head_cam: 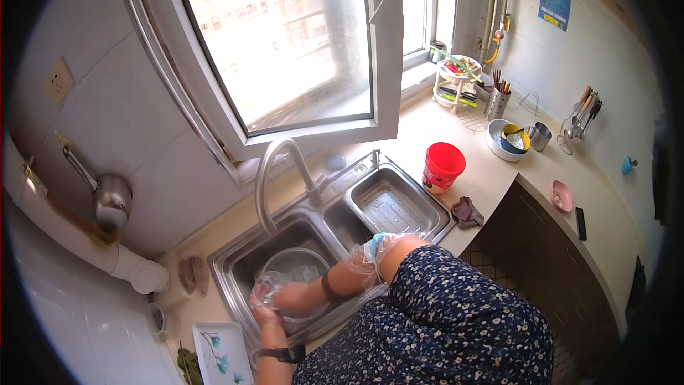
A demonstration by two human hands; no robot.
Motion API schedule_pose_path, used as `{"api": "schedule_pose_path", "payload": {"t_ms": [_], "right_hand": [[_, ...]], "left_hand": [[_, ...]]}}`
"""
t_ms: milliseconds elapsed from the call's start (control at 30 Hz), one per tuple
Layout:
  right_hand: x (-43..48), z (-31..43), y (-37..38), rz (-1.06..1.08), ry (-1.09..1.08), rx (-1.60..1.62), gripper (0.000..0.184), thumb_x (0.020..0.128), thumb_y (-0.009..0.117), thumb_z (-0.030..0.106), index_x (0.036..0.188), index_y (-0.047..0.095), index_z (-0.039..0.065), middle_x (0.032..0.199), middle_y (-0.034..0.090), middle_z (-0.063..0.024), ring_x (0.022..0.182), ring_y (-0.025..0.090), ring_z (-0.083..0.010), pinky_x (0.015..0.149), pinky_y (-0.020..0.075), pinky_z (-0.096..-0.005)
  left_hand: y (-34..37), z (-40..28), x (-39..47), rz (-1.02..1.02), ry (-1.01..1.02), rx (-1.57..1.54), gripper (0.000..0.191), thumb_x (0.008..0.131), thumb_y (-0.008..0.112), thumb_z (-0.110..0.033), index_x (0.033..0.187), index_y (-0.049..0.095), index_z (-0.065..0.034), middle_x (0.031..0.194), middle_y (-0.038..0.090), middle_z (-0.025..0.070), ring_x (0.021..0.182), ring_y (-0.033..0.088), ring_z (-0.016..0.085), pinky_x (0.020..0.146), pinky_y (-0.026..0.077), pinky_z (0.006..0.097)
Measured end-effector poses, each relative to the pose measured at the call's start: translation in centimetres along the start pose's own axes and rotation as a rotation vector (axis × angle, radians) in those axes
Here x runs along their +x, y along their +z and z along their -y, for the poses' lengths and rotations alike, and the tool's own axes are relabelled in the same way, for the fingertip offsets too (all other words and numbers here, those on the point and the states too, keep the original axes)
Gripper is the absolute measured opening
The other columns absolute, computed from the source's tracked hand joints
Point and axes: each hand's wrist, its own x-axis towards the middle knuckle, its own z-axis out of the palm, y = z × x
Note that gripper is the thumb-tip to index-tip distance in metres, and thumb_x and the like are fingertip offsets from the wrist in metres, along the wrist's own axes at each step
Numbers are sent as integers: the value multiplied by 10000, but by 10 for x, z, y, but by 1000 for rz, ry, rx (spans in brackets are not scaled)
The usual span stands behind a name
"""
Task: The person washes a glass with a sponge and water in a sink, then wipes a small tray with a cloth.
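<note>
A see-through basin (321, 263) stands in the left bowl of the steel sink (227, 278). Clear, shiny items (302, 274) lie in it, too blurred to name. At its left side my left hand (263, 310), with a black watch on the wrist, grips a small clear container (269, 284). My right hand (288, 299) reaches across the basin and meets the container; its fingers are partly hidden, so their grip is unclear. Clear plastic and a light blue band (374, 248) wrap my right arm near the elbow.
A curved faucet (262, 187) arches over the left bowl. In the right bowl sits a steel drain tray (393, 208). Close by are a red bucket (444, 166) and a crumpled cloth (467, 213). A floral tray (222, 355) lies at left. The open window sash (320, 139) juts inward.
</note>
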Motion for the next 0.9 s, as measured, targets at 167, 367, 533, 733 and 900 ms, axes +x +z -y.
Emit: {"api": "schedule_pose_path", "payload": {"t_ms": [167,367,533,733,900], "right_hand": [[14,-54,21,-392,-658,-705,211,758,530,107,945,618,60,951,624,-119,951,585,-299,833,441,-396],[10,20,17,-459,276,645,261,788,493,56,1037,561,15,947,608,-222,927,591,-341,776,464,-403],[18,-55,38,-274,-471,-255,155,758,531,95,896,598,71,882,610,-130,860,583,-302,794,453,-397],[11,-51,20,-185,-441,-330,105,707,590,137,797,616,90,785,616,-94,806,601,-273,747,463,-393],[6,-41,8,-204,-66,252,270,652,673,173,857,577,25,805,624,-155,785,606,-307,706,467,-394]], "left_hand": [[-18,3,18,160,-125,93,315,898,387,-247,1070,542,-34,1024,591,105,919,583,259,762,507,415],[-29,29,39,26,358,204,296,887,437,-236,1052,545,-16,974,604,108,895,584,223,794,478,345],[-18,14,34,-19,181,202,305,882,446,-254,1028,555,-9,938,610,113,849,586,223,818,461,343],[-17,-23,10,233,-189,212,354,911,378,-299,1146,474,-53,1001,580,130,947,547,269,848,454,419],[10,-25,-27,488,123,161,520,901,378,-440,1300,353,-108,1175,490,103,1085,485,256,899,431,387]]}}
